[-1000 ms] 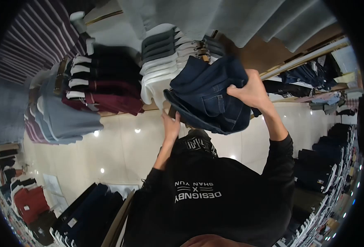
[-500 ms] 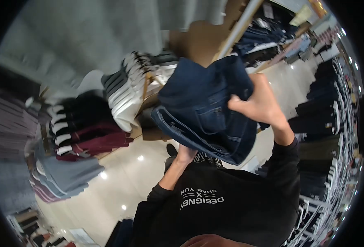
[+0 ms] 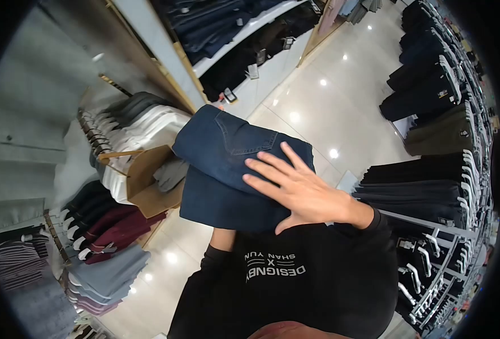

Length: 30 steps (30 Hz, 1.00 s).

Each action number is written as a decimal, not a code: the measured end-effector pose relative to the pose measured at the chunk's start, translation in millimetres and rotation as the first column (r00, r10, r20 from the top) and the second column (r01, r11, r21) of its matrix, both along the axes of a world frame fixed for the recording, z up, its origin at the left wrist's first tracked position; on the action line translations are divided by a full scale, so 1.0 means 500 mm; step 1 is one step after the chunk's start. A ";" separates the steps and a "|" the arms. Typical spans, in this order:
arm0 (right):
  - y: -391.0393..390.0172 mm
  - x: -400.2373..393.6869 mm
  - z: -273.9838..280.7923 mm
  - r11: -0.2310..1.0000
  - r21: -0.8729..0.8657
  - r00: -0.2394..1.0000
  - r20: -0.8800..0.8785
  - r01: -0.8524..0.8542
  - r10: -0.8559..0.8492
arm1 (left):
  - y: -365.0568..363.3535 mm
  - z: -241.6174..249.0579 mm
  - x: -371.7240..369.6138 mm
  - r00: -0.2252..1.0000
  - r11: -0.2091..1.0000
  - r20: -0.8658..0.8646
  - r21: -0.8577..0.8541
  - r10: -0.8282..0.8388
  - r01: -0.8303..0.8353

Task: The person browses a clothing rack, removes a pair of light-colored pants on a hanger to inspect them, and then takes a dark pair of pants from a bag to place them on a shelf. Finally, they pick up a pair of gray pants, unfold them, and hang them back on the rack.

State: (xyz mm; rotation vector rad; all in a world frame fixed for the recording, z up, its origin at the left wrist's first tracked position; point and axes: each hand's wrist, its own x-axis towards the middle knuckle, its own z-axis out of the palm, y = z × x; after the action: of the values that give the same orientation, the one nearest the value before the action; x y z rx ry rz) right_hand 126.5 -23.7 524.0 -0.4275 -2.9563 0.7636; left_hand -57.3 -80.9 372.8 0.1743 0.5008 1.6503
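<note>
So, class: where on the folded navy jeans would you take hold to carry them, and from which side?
Grip the folded jeans at the thick folded edge nearest the body, coming from below and the front. The stack lies flat, the right hand is spread open on top and the left forearm goes under it, so a pinch there likely keeps the layers together.

Long-sleeved black cotton sweatshirt; white printed chest lettering (reads "DESIGNBY X SHAN YUN"). Right sleeve cuff at wrist; both hands bare.
</note>
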 end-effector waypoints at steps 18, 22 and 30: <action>0.412 0.447 -0.259 0.150 -0.989 0.230 -0.143 0.014 -0.963 | 0.238 -0.015 0.299 0.995 0.993 -0.008 -0.063 -0.101 0.101; 0.421 0.440 -0.413 -0.120 -0.729 0.303 -0.124 -0.674 -0.945 | 0.270 -0.020 0.275 0.994 0.991 -0.002 -0.076 -0.109 0.109; 0.417 0.281 -0.375 -0.170 -0.952 0.175 0.127 -0.254 -0.976 | 0.355 -0.011 0.207 0.986 0.981 0.038 -0.105 -0.162 0.165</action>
State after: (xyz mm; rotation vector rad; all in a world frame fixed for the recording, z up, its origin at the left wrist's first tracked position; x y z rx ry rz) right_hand 266.9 184.6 336.5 -0.8829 -0.4328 1.8702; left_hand 46.3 96.7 367.4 0.1083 0.5375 1.4598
